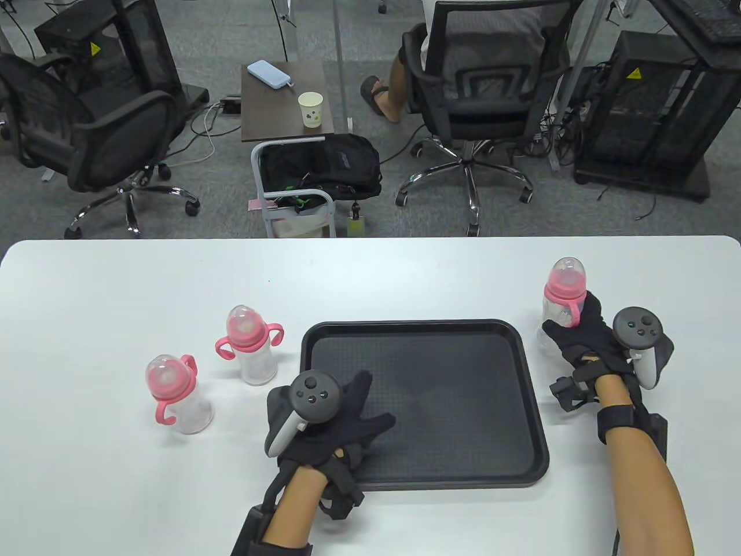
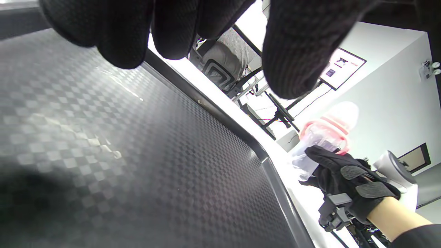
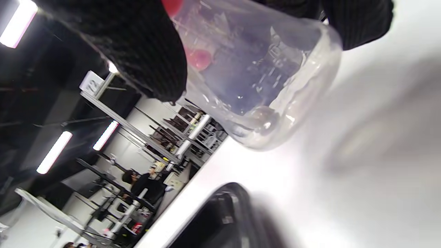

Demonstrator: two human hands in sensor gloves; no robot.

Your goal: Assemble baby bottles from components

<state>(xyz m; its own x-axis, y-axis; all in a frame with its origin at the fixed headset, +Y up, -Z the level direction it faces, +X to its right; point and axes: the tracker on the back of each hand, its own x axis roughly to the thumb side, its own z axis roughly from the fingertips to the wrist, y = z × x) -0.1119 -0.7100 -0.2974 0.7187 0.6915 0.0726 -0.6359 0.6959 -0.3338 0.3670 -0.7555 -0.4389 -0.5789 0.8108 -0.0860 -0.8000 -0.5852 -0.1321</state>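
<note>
1. Centrally, a black tray (image 1: 422, 405) is seen lying on the white table (image 1: 370, 272), its textured floor bare apart from the glove over its near left corner.
2. The left hand (image 1: 341, 417) is held over that near left corner of the tray, fingers straight and spread, nothing being gripped; whether the fingertips touch the tray floor cannot be told.
3. In the left wrist view the same fingers (image 2: 293, 55) are shown hanging loose above the checkered tray surface (image 2: 137, 165).
4. The right hand (image 1: 584, 336) is placed just to the right of the tray, its fingers curled round the clear body of a baby bottle (image 1: 562, 301).
5. That bottle, with a pink collar, pink handles and a clear dome cap, is held upright beside the tray's far right corner; in the right wrist view its clear base (image 3: 275, 113) appears close to the table, though contact cannot be judged.
6. A second capped bottle with pink handles (image 1: 252, 344) is stood upright just to the left of the tray.
7. A third bottle of the same kind (image 1: 176, 394) is stood further left of the tray, nearer the table's front edge.
8. Both left-side bottles are apart from each other and from either hand.
</note>
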